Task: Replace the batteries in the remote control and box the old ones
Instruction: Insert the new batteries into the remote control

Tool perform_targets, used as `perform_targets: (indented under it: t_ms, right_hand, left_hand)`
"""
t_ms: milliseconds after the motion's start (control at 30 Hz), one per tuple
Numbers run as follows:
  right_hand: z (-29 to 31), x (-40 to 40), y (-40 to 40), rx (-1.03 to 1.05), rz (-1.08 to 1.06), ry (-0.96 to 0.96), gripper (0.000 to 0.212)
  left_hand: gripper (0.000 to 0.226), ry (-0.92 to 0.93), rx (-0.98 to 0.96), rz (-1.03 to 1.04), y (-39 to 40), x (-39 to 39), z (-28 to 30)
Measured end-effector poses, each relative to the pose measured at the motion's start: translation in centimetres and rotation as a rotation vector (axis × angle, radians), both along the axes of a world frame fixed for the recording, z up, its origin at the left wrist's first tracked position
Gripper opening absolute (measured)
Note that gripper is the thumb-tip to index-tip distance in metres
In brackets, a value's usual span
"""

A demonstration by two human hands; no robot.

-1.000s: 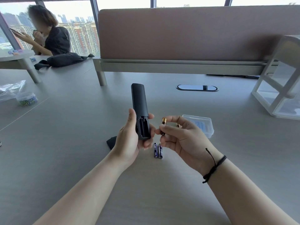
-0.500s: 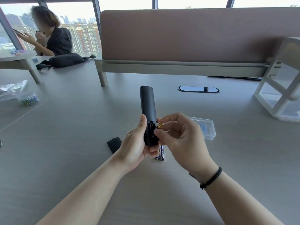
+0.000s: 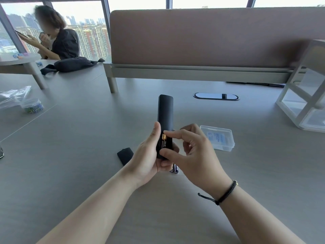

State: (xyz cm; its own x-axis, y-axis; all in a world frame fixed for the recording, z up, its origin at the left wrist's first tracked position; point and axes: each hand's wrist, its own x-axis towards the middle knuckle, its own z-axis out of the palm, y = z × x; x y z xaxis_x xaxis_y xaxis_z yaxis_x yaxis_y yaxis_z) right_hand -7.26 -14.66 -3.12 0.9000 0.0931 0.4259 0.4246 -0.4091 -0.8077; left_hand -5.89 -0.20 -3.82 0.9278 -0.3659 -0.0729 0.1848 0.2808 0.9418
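The gold-capped black battery (image 3: 164, 140), pinched in the air a second ago, now lies in the slim black plastic remote (image 3: 165, 117), pressed by the right hand (image 3: 193, 155) forefinger and thumb; the left hand (image 3: 149, 155) clasps the remote above the table. Likely next: the second cell.

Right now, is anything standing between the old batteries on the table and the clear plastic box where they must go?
Nothing on the table blocks that path. The old batteries lie partly hidden under the right hand, and the clear plastic box sits beyond them to the right. Whether its lid is on cannot be told.
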Motion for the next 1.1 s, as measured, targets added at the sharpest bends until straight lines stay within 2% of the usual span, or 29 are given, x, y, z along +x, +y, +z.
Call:
perform_targets:
  t_ms: [100,200,367,500,600,767,900,1100]
  right_hand:
    - [0.0,-0.1,-0.2,-0.029,0.052,-0.002,0.044]
    - [-0.4,-0.1,0.1,-0.139,0.103,-0.083,0.049]
    - [-0.9,0.2,0.0,-0.297,0.068,-0.128,0.051]
    - [0.1,0.1,-0.1,-0.022,0.236,0.09,0.053]
    - [0.5,0.3,-0.1,0.144,0.255,0.175,0.049]
    - [0.8,0.9,-0.7,0.371,0.038,0.258,0.031]
    - [0.7,1.7,-1.2,0.414,-0.15,0.274,0.026]
    - [0.9,2.1,-2.2,0.499,-0.296,0.292,0.018]
  left_hand:
    - [0.063,-0.015,-0.033,0.037,0.1,0.1,0.4]
    - [0.049,-0.002,-0.049,0.078,0.3,0.2,0.5]
    - [0.036,0.005,-0.062,0.118,0.2,0.2,0.7]
    - [0.05,-0.046,-0.011,0.107,0.1,0.1,0.9]
    - [0.055,-0.059,0.004,0.113,0.2,0.0,1.0]
    - [0.044,0.025,-0.075,0.127,0.4,0.1,1.2]
    - [0.039,0.023,-0.12,0.122,0.6,0.3,1.2]
    - [0.034,0.005,-0.122,0.124,0.6,0.4,1.0]
